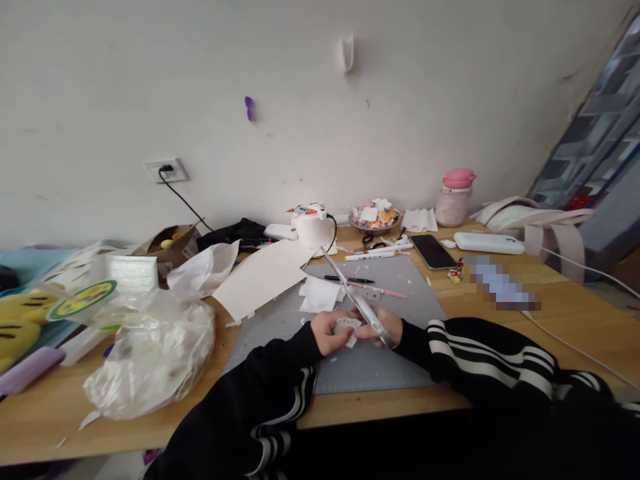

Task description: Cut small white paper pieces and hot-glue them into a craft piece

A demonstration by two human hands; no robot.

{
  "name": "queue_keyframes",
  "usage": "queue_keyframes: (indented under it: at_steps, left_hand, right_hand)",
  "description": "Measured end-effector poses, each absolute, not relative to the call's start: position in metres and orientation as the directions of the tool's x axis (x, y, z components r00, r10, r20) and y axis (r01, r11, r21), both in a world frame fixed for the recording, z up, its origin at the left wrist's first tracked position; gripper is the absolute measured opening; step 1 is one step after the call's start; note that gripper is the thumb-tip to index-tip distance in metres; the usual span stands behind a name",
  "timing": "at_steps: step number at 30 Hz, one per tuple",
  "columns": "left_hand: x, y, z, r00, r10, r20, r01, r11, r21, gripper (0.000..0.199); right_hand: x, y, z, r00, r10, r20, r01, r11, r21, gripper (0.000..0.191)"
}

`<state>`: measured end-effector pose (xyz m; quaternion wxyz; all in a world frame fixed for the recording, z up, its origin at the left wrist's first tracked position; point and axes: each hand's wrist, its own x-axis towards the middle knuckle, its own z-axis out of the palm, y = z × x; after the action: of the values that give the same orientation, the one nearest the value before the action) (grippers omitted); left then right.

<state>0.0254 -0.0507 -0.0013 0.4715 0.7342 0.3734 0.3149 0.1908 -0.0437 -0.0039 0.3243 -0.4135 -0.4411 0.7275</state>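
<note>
Here's the bag (160, 357) left of the left hand (331, 331), mat (380, 372) beneath it, tissue (317, 295) just beyond, phone (434, 252) ahead and rightward of the right hand (389, 324)!

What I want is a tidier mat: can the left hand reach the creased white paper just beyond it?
Probably yes: the creased paper lies just beyond the left hand, nothing visibly between, though the white piece it holds may need putting down.
</note>
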Motion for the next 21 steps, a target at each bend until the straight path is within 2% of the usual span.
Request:
queue_keyframes:
  at_steps: [7,15,21]
  left_hand:
    - [0.022,-0.043,-0.007,0.515,0.856,0.050,0.322,-0.247,0.914,0.028]
    - [0.025,-0.032,-0.012,0.347,0.938,0.003,0.149,-0.058,0.987,0.048]
    - [0.026,-0.034,-0.014,0.434,0.900,-0.045,0.157,-0.026,0.987,0.052]
  right_hand:
    - [0.182,-0.044,-0.005,-0.415,0.877,-0.242,-0.171,-0.336,-0.926,0.047]
    - [0.184,-0.048,0.002,-0.409,0.854,-0.322,-0.137,-0.406,-0.904,0.042]
    - [0.186,-0.044,0.002,-0.368,0.853,-0.370,-0.117,-0.437,-0.892,0.048]
